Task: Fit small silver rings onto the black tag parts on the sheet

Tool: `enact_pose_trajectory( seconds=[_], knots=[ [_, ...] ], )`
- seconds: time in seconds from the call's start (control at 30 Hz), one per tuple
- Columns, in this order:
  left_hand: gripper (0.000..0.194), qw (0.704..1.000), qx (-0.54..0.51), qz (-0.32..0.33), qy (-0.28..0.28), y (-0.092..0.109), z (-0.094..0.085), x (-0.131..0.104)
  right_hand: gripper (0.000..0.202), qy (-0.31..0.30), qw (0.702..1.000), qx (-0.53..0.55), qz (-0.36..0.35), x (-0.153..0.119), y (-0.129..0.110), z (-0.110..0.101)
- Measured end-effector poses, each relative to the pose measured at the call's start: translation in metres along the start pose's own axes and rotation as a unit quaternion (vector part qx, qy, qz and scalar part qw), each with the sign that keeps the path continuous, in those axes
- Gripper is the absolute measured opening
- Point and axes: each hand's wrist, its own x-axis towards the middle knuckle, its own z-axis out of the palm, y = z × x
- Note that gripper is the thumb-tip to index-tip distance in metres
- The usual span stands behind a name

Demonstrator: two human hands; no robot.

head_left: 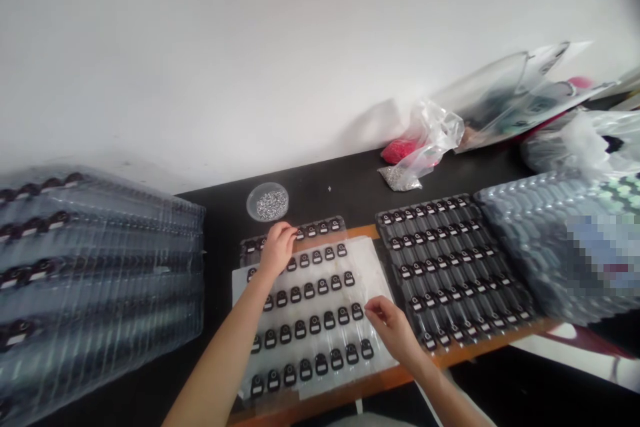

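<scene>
My left hand [280, 248] reaches over the back row of small black parts with white labels, fingers bent together; what is under its fingertips is hidden. My right hand [393, 328] has its thumb and fingertips pinched together beside a black labelled part [357, 311] at the right end of a row. Anything in that pinch is too small to make out. Several rows of these parts stand in a clear plastic tray with a white sheet [367, 267] showing beneath most of it. Behind my left hand is a round clear dish [253, 208] of tiny silvery pieces.
A second tray [400, 250] of black parts lies to the right, beside stacked clear trays [520, 240]. A tall stack of filled trays [150, 253] rises at the left. Plastic bags [435, 140] with red and silvery contents sit at the back near the white wall [250, 47].
</scene>
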Motion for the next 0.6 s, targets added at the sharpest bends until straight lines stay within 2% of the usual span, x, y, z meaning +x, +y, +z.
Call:
enact_pose_trajectory(
  seconds=[0.1, 0.17, 0.23, 0.27, 0.37, 0.43, 0.5, 0.6],
  knots=[
    [0.023, 0.999, 0.014, -0.005, 0.038, 0.0, -0.011, 0.006, 0.016, -0.005, 1.0, 0.003, -0.004, 0.0, 0.0, 0.0],
    [0.023, 0.997, 0.039, -0.025, 0.069, -0.006, -0.02, 0.019, 0.016, -0.006, 1.0, 0.005, -0.006, 0.0, 0.0, 0.0],
    [0.022, 0.993, 0.081, -0.063, 0.066, -0.017, -0.027, 0.038, 0.017, -0.004, 1.0, 0.006, -0.006, -0.001, -0.001, 0.0],
    [0.021, 0.99, 0.105, -0.085, 0.039, -0.023, -0.03, 0.049, 0.017, -0.004, 1.0, 0.007, -0.006, -0.001, -0.002, 0.0],
    [0.018, 0.97, 0.162, -0.156, -0.094, -0.041, -0.033, 0.08, 0.018, -0.005, 1.0, 0.009, -0.004, -0.002, -0.004, 0.001],
    [0.016, 0.955, 0.179, -0.183, -0.151, -0.048, -0.032, 0.093, 0.018, -0.002, 1.0, 0.008, 0.001, -0.002, -0.004, 0.001],
    [0.014, 0.949, 0.193, -0.183, -0.168, -0.049, -0.029, 0.099, 0.018, 0.004, 1.0, 0.005, 0.007, -0.003, -0.004, -0.001],
    [0.016, 0.952, 0.21, -0.163, -0.151, -0.046, -0.027, 0.097, 0.02, 0.012, 1.0, 0.004, 0.01, -0.003, -0.002, -0.003]
  ],
)
